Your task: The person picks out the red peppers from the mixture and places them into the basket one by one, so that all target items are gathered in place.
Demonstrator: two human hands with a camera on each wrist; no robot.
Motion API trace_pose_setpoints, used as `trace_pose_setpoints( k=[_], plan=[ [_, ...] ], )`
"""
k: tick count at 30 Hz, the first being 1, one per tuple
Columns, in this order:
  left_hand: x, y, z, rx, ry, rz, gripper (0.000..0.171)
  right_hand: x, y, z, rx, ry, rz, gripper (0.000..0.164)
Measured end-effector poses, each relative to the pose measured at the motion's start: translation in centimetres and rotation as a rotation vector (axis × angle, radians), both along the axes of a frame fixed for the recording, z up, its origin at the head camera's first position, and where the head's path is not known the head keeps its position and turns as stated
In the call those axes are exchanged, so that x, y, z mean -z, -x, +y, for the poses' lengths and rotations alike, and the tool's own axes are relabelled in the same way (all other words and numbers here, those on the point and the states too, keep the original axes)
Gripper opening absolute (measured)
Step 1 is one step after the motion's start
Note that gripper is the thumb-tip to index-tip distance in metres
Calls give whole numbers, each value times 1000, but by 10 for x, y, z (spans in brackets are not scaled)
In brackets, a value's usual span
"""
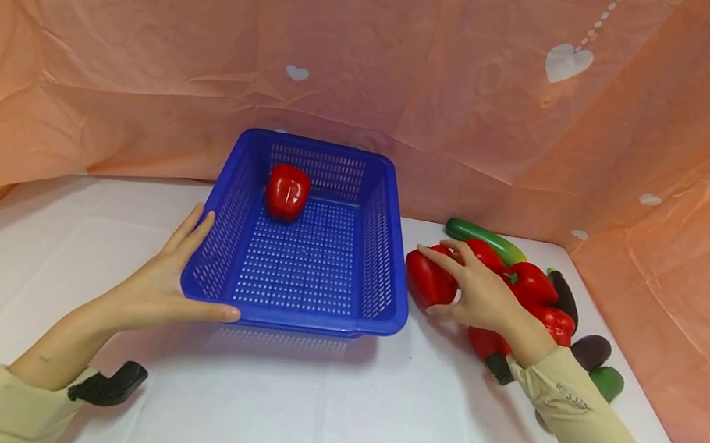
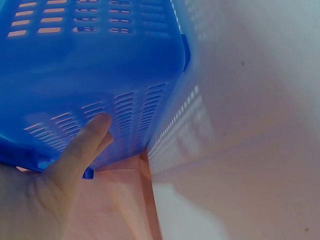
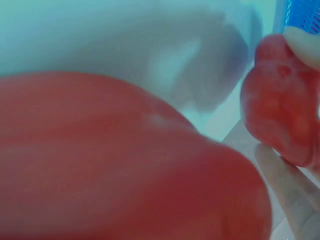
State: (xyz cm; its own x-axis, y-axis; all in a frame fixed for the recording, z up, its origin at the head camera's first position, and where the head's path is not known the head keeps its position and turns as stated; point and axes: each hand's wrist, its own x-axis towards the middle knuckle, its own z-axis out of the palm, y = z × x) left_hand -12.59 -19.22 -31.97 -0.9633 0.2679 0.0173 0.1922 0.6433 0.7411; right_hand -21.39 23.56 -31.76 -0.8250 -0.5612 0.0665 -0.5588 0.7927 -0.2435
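Observation:
My left hand [image 1: 162, 282] rests on the near left corner of a blue plastic basket [image 1: 302, 321]. Its thumb lies straight along the front rim and its fingers reach along the left side; in the left wrist view, straight digits touch the perforated outer wall. One red bell pepper [image 1: 287, 194] lies inside the basket, at the back left. To the basket's right, my right hand [image 1: 481, 291] holds another red bell pepper [image 1: 428, 276] between thumb and fingers. That held pepper [image 3: 280, 100] also shows in the right wrist view, with a large blurred red pepper [image 3: 125, 165] close to the camera.
Right of the basket lie several more red bell peppers [image 1: 532, 284], a green cucumber-like vegetable [image 1: 483, 238], a dark eggplant [image 1: 564, 296], a dark oval vegetable [image 1: 591, 351] and a green one [image 1: 607, 382]. A white cloth [image 1: 292, 416] covers the table. Orange curtains [image 1: 386, 45] hang behind and beside it.

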Motion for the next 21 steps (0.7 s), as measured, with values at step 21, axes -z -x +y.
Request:
trace_pose_setpoints(
  k=[21],
  plan=[
    [0,0,-1,3,-4,-10,128,-28,15,-16,-67,114,273,89]
  ],
)
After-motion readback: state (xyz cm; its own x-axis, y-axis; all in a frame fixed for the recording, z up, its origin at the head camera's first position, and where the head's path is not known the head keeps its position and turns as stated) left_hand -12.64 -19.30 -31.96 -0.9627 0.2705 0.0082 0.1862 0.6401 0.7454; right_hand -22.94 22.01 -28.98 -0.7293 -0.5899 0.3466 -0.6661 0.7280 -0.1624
